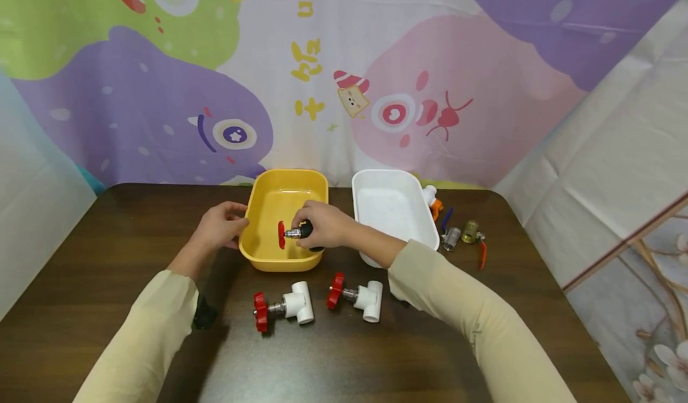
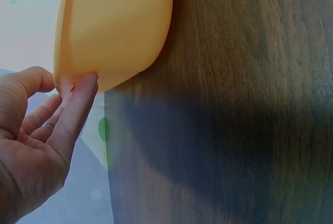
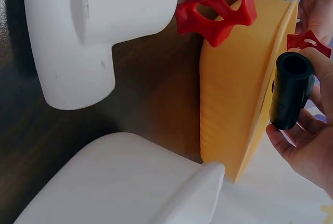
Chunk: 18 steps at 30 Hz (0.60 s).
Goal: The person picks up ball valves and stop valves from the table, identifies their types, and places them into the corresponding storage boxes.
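Observation:
My right hand point(image 1: 328, 225) grips a stop valve with a black pipe body point(image 3: 285, 109) and a red handwheel point(image 1: 281, 234). It holds the valve over the yellow basin point(image 1: 282, 265), the handwheel pointing left. At the basin's left side my left hand point(image 1: 219, 227) pinches the rim, thumb on one face and fingers on the other, as the left wrist view shows. In front of the basins two white tee-shaped stop valves point(image 1: 298, 304) point(image 1: 369, 302) with red handwheels lie on the table. Part of the black body is hidden by my right fingers.
A white basin point(image 1: 395, 206) stands right of the yellow one, under my right forearm. Beyond it lie a white valve with an orange handle point(image 1: 436, 207), a metal valve with a blue lever point(image 1: 451, 237) and a brass valve with a red lever point(image 1: 470, 231). A cartoon-printed curtain point(image 1: 322, 146) hangs behind the table.

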Motion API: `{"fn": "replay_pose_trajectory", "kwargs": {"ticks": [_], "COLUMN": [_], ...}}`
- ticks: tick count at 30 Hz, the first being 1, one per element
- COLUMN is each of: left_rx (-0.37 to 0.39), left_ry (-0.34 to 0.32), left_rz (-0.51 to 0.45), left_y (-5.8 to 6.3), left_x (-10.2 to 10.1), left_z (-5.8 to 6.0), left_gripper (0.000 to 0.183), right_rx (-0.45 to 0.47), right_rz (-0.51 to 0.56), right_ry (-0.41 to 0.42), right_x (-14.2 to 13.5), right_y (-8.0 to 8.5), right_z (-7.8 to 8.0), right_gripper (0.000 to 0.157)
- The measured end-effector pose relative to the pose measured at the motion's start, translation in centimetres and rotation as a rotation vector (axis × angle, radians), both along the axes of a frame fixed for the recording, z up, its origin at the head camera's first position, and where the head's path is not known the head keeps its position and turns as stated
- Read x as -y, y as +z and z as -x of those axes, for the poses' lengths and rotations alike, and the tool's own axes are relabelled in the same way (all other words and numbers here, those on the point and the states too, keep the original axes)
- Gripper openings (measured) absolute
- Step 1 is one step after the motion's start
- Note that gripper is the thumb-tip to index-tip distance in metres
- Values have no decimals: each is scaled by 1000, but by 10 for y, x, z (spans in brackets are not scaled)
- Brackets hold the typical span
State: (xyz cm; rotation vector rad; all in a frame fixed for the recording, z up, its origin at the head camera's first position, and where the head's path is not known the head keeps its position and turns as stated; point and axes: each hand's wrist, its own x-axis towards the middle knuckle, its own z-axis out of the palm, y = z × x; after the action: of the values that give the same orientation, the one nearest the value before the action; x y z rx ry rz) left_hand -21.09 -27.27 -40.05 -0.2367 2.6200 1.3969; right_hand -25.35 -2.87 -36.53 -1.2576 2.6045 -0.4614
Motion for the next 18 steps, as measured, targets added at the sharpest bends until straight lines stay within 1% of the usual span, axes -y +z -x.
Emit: {"fn": "replay_pose_trajectory", "kwargs": {"ticks": [8,18], "left_rx": [-5,2], "left_ry": [5,11], "left_rz": [5,6], "left_y": [0,-1], "left_x": [2,0], "left_z": [-1,-1], "left_gripper": [48,48], "right_rx": [-6,17], "right_rz": [-3,22], "right_ry": [-7,1], "right_x": [6,12], "right_y": [-7,-19], "right_z": [2,4], "right_gripper": [30,29]}}
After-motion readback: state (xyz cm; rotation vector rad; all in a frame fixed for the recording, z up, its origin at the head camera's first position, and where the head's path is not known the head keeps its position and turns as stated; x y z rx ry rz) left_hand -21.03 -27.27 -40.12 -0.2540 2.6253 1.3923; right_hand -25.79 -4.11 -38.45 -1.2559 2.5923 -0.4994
